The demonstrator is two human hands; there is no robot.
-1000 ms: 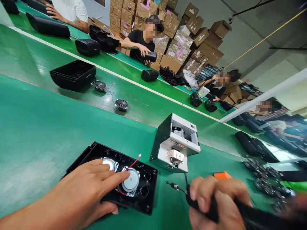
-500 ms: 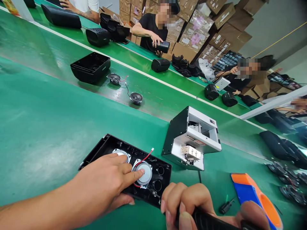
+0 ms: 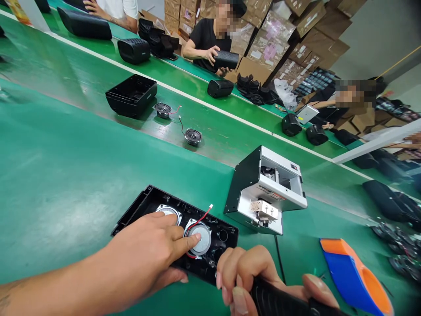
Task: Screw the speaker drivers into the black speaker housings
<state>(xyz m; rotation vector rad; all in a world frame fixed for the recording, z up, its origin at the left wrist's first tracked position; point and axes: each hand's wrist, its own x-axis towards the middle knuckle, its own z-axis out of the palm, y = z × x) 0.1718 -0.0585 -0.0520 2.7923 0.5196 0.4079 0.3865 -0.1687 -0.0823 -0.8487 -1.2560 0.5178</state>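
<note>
A black speaker housing lies open side up on the green mat, with two round speaker drivers seated in it. A red and black wire with a white plug rises from the right driver. My left hand is closed over the housing's near edge, thumb low on the side, index finger pressing the right driver's back and the other fingers over the left one. My right hand is wrapped round a black electric screwdriver. Its metal bit reaches to the housing's near right corner; the tip's contact is hard to make out.
A silver and black screw feeder stands right of the housing. An orange and blue holder lies farther right, near stacked drivers. Beyond are an empty black case, two loose drivers and co-workers across the line.
My right hand and the screwdriver have shifted slightly up and left against the housing. The case and loose drivers sit slightly farther right in view. My left hand keeps its hold.
</note>
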